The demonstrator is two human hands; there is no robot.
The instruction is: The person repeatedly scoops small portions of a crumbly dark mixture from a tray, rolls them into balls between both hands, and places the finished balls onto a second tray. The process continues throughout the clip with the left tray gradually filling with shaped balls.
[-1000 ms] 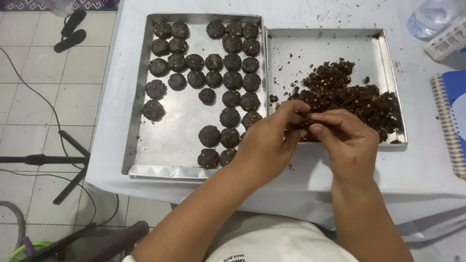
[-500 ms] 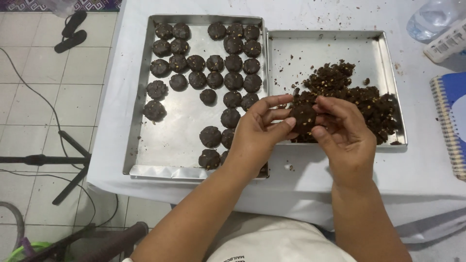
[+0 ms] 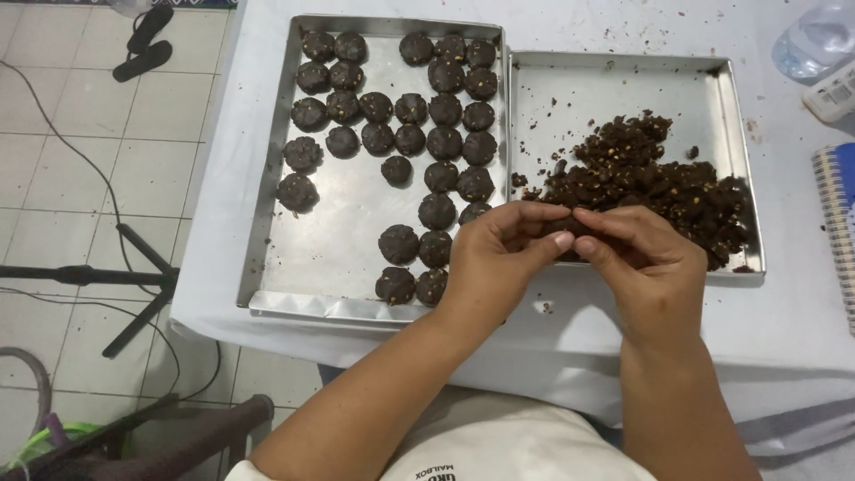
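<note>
Looking down from the head view: both hands meet just in front of the right tray (image 3: 726, 98), at its near edge. Left hand (image 3: 494, 258) and right hand (image 3: 646, 267) have fingertips pressed together around a small dark lump of dough (image 3: 557, 230), mostly hidden between them; only a sliver shows. Loose dough pile (image 3: 646, 178) fills the near-right part of that tray. Left tray (image 3: 352, 223), touching the right tray's left side, holds rows of shaped dough balls (image 3: 427, 125).

Risk, my read: lump is held over the tray's edge and the tablecloth (image 3: 570, 316), so crumbly mix could shed bits there; some crumbs already lie on the cloth. Squeezing too hard could break the lump.
</note>
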